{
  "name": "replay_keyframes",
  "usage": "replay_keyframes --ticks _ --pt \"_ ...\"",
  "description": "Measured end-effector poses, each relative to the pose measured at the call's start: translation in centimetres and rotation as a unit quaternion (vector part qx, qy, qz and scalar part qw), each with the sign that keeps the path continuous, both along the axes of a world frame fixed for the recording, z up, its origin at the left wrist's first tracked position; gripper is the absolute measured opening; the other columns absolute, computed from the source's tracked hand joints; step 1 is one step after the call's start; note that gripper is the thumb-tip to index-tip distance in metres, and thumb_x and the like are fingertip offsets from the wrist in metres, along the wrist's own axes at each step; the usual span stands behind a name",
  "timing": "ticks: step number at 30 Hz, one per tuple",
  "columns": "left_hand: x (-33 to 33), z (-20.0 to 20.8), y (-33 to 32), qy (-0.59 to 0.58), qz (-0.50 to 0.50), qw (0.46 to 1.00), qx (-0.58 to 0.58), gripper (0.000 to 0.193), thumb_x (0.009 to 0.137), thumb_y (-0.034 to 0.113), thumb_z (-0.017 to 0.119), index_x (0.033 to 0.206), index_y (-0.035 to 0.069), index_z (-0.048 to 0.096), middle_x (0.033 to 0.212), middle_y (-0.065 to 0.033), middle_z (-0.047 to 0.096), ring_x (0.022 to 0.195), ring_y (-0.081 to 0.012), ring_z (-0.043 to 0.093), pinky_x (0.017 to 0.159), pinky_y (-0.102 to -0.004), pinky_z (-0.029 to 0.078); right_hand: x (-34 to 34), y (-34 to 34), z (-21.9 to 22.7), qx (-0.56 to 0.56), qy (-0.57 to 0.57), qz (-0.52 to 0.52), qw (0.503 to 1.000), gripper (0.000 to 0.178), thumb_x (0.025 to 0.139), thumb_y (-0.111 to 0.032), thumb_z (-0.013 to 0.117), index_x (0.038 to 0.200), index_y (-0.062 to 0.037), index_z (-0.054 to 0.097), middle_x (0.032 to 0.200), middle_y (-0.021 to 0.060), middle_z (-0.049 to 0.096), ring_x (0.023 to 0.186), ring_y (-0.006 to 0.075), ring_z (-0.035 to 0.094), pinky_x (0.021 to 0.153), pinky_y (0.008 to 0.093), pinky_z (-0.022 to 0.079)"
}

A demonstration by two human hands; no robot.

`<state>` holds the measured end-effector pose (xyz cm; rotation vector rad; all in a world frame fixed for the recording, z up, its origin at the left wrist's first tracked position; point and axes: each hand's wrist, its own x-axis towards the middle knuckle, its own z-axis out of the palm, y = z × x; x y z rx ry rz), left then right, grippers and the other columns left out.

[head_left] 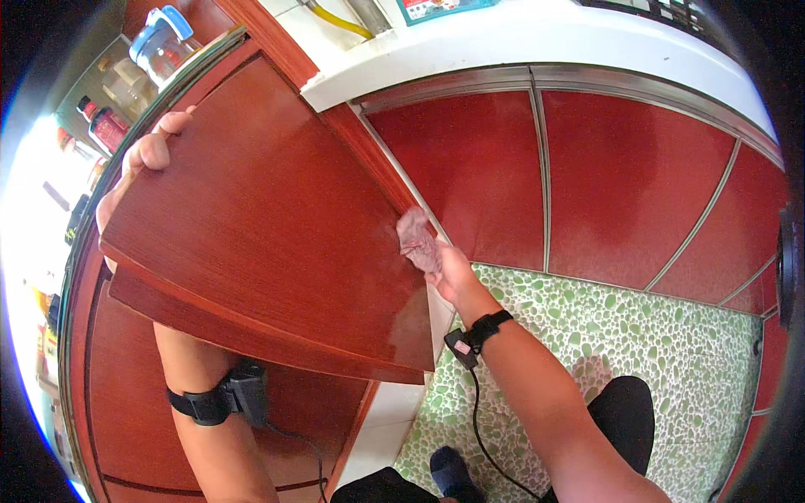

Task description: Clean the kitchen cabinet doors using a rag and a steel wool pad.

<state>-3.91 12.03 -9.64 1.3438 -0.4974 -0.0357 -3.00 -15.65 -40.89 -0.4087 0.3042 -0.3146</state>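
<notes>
Pinkish-grey rag (418, 242), crumpled, bunched in my right hand (454, 273), at the right-hand edge of the red-brown wooden panel (277, 201), which looks like a cabinet door; some blur on the rag, and can't tell if it presses on the panel's face or just its edge. Right-hand fingers closed round the rag, mostly hidden by it. Left hand (149, 153) holds the panel's far left edge, fingers hooked over, thumb not visible, forearm passing beneath the panel. Step in hand: wiping down the panel, I'd judge, with the left hand steadying it. Next move calls for a firm left grip and the rag spread flatter, so a stroke can follow the edge without snagging. Farther out: blue-lidded clear jug (163, 54) and a red-labelled bottle (105, 124) beyond the left hand, red cabinet fronts (461, 168) to the right of the rag under a white table (537, 42), green pebble-pattern floor (671, 369) below, black strap (490, 329) on my right wrist, its cable hanging down
</notes>
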Motion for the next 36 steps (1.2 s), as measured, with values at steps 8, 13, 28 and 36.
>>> replay_keyframes --ticks 8,13,28,36 --pt "0.5 -0.3 0.7 -0.004 -0.001 1.000 0.008 0.037 0.108 0.025 0.052 0.134 -0.001 0.059 0.126 -0.0158 0.068 0.107 -0.0283 0.065 0.090 -0.0420 0.054 2.1 2.8 0.1 -0.308 0.092 -0.291 0.901 0.012 0.098 -0.004 0.065 0.105 0.0047 0.068 0.112 0.0134 0.070 0.104 0.0185 0.070 0.085 0.0287 0.055" --pt "1.1 -0.8 1.9 -0.030 0.024 0.999 0.036 0.036 0.109 0.023 0.052 0.134 -0.002 0.059 0.127 -0.0159 0.068 0.106 -0.0277 0.065 0.089 -0.0414 0.054 1.1 3.4 1.0 -0.408 0.178 -0.204 0.872 0.019 0.099 -0.016 0.066 0.103 0.0006 0.072 0.096 0.0134 0.073 0.095 0.0203 0.072 0.081 0.0317 0.054" --pt "6.8 6.6 -9.7 -0.382 -0.365 0.835 -0.154 0.025 0.100 0.023 0.045 0.087 0.005 0.057 0.093 -0.0078 0.054 0.125 -0.0389 0.051 0.124 -0.0628 0.023 3.0 0.8 14.9 -0.179 -0.108 -0.113 0.971 0.017 0.099 0.001 0.053 0.090 -0.0044 0.066 0.083 0.0004 0.061 0.059 0.0086 0.052 0.050 0.0263 0.036" --pt "6.0 6.0 -8.3 -0.403 -0.324 0.851 -0.091 0.033 0.102 0.028 0.038 0.095 0.006 0.062 0.102 -0.0063 0.058 0.130 -0.0315 0.050 0.129 -0.0554 0.017 5.5 1.2 22.5 -0.589 0.007 -0.405 0.700 0.019 0.096 -0.013 0.062 0.093 0.0012 0.073 0.086 0.0237 0.066 0.079 0.0325 0.068 0.076 0.0436 0.053"
